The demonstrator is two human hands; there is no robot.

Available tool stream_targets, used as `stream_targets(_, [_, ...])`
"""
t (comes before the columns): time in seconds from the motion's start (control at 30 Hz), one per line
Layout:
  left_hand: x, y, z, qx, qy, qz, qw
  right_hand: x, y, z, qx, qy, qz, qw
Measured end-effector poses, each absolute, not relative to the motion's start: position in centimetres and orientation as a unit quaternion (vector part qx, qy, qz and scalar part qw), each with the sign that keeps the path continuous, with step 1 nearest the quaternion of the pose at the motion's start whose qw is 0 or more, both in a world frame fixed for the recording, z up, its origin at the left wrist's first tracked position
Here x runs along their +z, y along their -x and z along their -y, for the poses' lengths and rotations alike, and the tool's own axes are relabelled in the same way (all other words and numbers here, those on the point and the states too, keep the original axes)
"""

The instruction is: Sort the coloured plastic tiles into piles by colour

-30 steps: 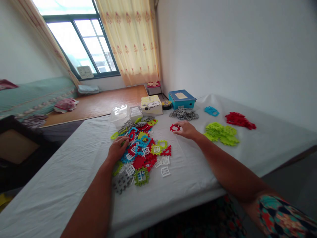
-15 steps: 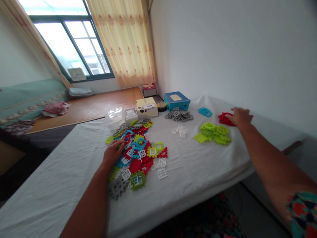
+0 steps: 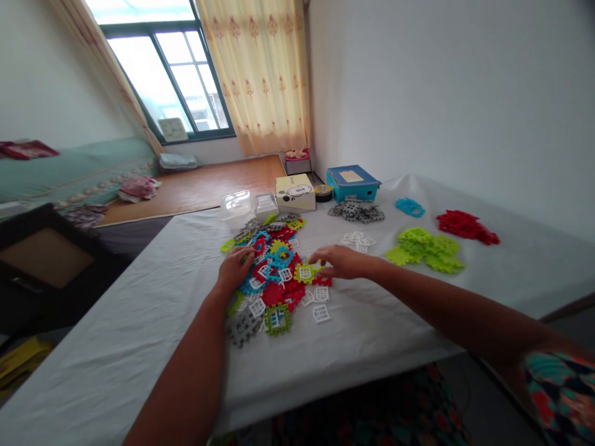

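A mixed pile of plastic interlocking building pieces (image 3: 274,291) in red, blue, yellow-green, grey and white lies on the table. My left hand (image 3: 236,269) rests on the pile's left side, fingers loosely bent, with a gap between them and the thumb. Reaching in from the right, my right hand (image 3: 341,261) has its fingers apart beside a yellow-green square piece (image 3: 297,274) with a white window grille in it; nothing shows in its grasp. White window pieces (image 3: 321,314) and a green framed piece (image 3: 277,320) lie at the near edge of the pile.
Separate heaps sit to the right: grey pieces (image 3: 357,211), white windows (image 3: 359,240), yellow-green pieces (image 3: 423,249), a blue piece (image 3: 409,207) and red pieces (image 3: 466,226). Behind stand a clear plastic box (image 3: 237,205), a cream box (image 3: 296,192), a round black tin (image 3: 324,193) and a blue box (image 3: 353,184).
My right hand has moved left from the red heap to the mixed pile. The red pieces now lie uncovered. My left hand stays at the pile, while the view has turned slightly left.
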State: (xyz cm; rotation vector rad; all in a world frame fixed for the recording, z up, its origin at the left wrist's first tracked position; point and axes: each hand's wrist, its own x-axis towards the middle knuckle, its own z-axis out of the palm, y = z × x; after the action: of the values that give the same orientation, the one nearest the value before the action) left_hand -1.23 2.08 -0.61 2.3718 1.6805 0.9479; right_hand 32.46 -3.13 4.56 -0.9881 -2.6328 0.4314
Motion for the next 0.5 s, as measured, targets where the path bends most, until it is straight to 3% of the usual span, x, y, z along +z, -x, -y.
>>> stream_targets(0.2, [-0.9, 1.4, -2.3, 0.318, -0.775, -0.544, 0.038, 3.0, -26.3, 0.4, 0.045, 0.398, 0.894, 0.200])
stream_targets(0.33, [-1.0, 1.3, -2.3, 0.321, -0.782, -0.533, 0.032, 1.4, -24.4, -1.7, 0.080, 0.476, 0.856, 0.185])
stream_targets(0.5, [-0.9, 1.1, -2.1, 0.333, -0.783, -0.524, 0.035, 1.3, -24.6, -2.1, 0.139, 0.471, 0.829, 0.268])
